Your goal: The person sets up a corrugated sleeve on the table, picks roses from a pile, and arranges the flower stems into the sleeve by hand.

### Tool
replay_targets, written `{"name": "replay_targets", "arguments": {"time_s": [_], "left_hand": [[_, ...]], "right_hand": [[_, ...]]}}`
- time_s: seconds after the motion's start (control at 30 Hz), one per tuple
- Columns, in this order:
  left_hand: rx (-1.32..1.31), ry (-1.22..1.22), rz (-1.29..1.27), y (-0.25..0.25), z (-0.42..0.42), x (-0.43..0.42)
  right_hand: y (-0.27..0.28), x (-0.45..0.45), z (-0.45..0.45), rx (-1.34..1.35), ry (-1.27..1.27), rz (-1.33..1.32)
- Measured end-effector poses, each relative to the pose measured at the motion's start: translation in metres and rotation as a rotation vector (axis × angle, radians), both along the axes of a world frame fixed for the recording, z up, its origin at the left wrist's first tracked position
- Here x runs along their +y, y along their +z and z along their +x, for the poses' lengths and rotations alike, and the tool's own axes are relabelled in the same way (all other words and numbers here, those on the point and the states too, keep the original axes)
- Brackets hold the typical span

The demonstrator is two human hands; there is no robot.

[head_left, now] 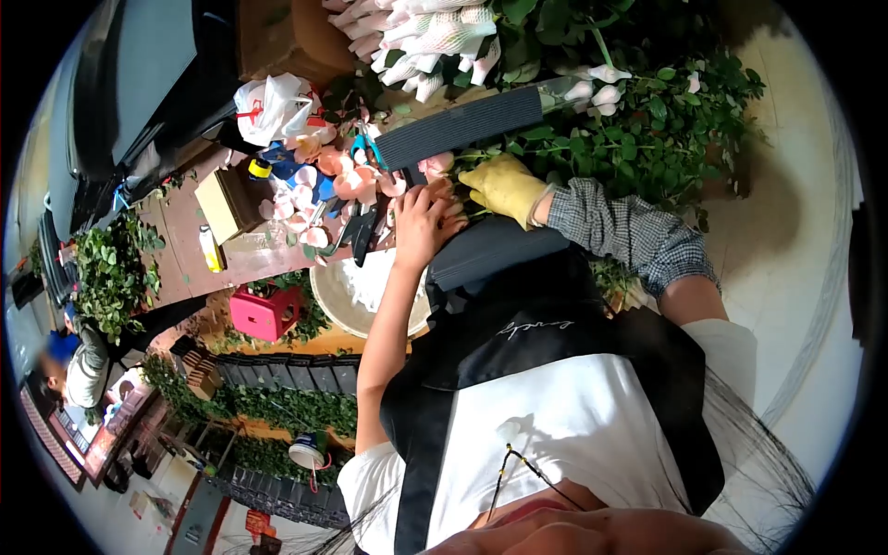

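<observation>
My bare left hand point(423, 220) curls its fingers round a peach-pink rose point(453, 218) at the table's near edge. Close beside it is my right hand point(504, 188) in a yellow glove, fingers bent inward toward the same flower; what lies inside them is hidden. Another pink bloom point(435, 166) shows just beyond the fingers. Left of my hands lie loose petals point(347, 178), blue-handled scissors point(368, 148) and a black-handled tool point(365, 233). A black ribbed strip point(462, 128) stretches across the table beyond both hands.
Leafy rose stems point(638, 139) pile up at right, with net-wrapped roses point(425, 42) at the back. A cardboard box point(227, 205) and white plastic bag point(276, 106) stand left. Below the edge are a pale basin point(347, 301) and pink stool point(265, 313). Another person point(88, 370) is far left.
</observation>
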State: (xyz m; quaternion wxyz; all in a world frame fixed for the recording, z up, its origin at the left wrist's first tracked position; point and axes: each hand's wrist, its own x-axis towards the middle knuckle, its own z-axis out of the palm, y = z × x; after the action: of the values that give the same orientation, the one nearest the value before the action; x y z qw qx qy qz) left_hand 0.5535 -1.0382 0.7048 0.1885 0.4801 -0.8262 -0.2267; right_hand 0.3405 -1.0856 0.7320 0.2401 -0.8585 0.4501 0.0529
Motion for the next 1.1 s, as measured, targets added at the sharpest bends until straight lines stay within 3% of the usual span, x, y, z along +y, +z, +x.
{"name": "replay_targets", "arguments": {"time_s": [0.03, 0.1, 0.17, 0.23, 0.27, 0.37, 0.47, 0.57, 0.6, 0.67, 0.73, 0.8, 0.93, 1.1], "left_hand": [[-0.003, 0.012, -0.002, 0.0, 0.001, 0.0], [-0.034, -0.001, -0.023, -0.001, 0.002, 0.0], [-0.03, 0.013, -0.027, 0.0, 0.002, 0.0], [-0.023, 0.014, -0.039, 0.001, 0.002, -0.001], [-0.006, 0.013, -0.044, 0.001, 0.003, -0.002], [0.005, 0.017, -0.02, -0.002, 0.003, 0.003], [-0.03, 0.018, 0.027, 0.004, 0.004, 0.001], [0.425, 0.127, 0.223, -0.009, 0.013, 0.003], [0.788, 0.223, 0.388, -0.032, 0.013, 0.003], [0.956, 0.641, 0.529, -0.038, 0.015, 0.006], [0.822, 0.79, 0.267, -0.041, 0.012, -0.002], [0.345, 0.671, 0.003, -0.033, 0.003, -0.009], [0.211, 0.683, 0.055, -0.06, -0.032, -0.019], [0.306, 0.681, 0.05, -0.059, -0.029, -0.015]], "right_hand": [[0.018, -0.002, 0.006, -0.003, 0.012, -0.002], [0.048, -0.005, 0.016, 0.315, -0.088, 0.07], [-0.006, -0.007, 0.007, 0.34, -0.043, 0.017], [-0.014, -0.02, 0.007, 0.428, 0.127, -0.026], [-0.017, -0.021, 0.007, 0.43, 0.136, -0.034], [-0.009, -0.011, 0.019, 0.048, -0.002, -0.265], [-0.005, -0.016, 0.025, 0.1, -0.095, -0.109], [-0.018, -0.026, -0.003, -0.241, -0.092, 0.088], [-0.022, -0.028, -0.012, -0.318, -0.06, 0.158], [-0.015, -0.029, -0.018, -0.254, -0.003, 0.236], [-0.011, -0.029, -0.013, -0.241, -0.053, 0.286], [-0.011, -0.028, -0.011, -0.245, -0.054, 0.295], [-0.013, -0.025, -0.012, -0.227, -0.009, 0.216], [0.04, -0.009, 0.0, -0.337, -0.24, 0.113]]}}
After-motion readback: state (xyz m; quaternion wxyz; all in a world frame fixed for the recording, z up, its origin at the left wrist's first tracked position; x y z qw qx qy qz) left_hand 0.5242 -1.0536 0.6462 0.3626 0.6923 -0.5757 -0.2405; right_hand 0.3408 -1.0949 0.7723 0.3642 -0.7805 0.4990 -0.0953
